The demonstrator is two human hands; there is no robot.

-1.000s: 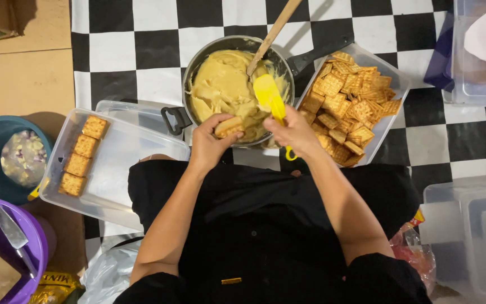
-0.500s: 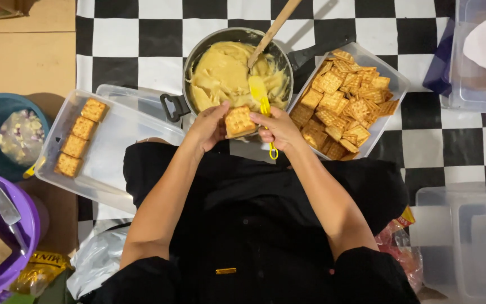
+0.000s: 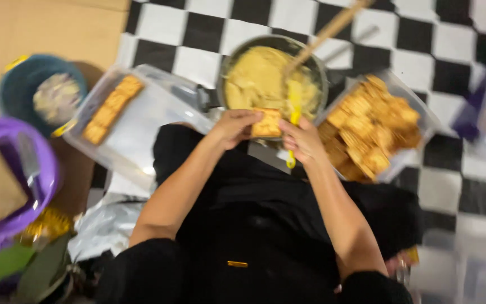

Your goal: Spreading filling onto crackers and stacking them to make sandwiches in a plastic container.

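the frame is motion-blurred, but the main arrangement reads clearly enough. just above the centre of the frame, the left hand [image 3: 233, 127] and the right hand [image 3: 304, 141] meet around a square golden cracker sandwich [image 3: 267, 123], which sits between them with its flat face up toward the camera; the left fingers [image 3: 248, 116] close on its left edge and the right fingers press against its right edge, so both hands are curled shut on it rather than spread. the right hand seems also to carry a yellow spatula [image 3: 294, 112], whose long axis runs nearly straight up and down the frame, blade toward the pan and handle tip poking out below the hand, though the blur makes the exact grip hard to judge. directly above the hands lies a dark frying pan [image 3: 225, 66] full of pale yellow filling [image 3: 257, 79], with a wooden spoon [image 3: 327, 31] leaning out toward the upper right. to the right of the hands a clear plastic container [image 3: 423, 121] holds a heap of loose crackers [image 3: 369, 126]. to the left, a second clear tray [image 3: 142, 132] carries a short row of finished cracker pieces [image 3: 111, 110] along its upper left side. all of it rests on a black-and-white checkered floor [image 3: 198, 22], and the person's black-clothed lap fills the lower centre.
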